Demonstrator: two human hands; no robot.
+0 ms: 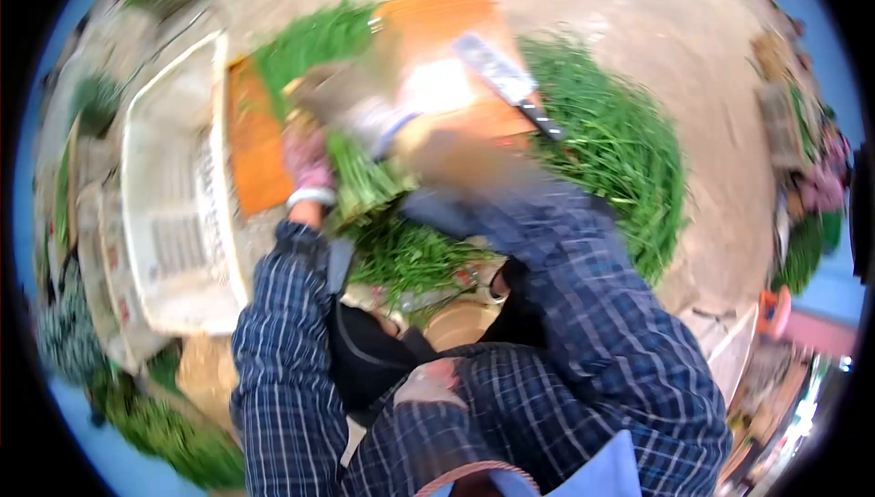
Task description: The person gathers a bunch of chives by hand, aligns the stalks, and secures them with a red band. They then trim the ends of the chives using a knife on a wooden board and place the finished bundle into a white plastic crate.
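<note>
My left hand (308,161), in a pinkish glove with a white cuff, is closed around a bunch of green stalks (357,173) with pale ends. Reaching across above the bunch is my right hand (351,105), gloved and smeared by motion, so its fingers cannot be made out. A cleaver (499,73) with a black handle lies at the right edge of an orange board (442,27). Long thin greens (611,132) are heaped to the right of the board, and more greens (319,41) lie at its left.
A white plastic crate (173,187) stands at the left beside an orange strip of board (255,155). Loose green scraps (410,260) lie between my legs, near a tan round container (456,326). Further crates and greens line both sides, and a person (823,189) is at the far right.
</note>
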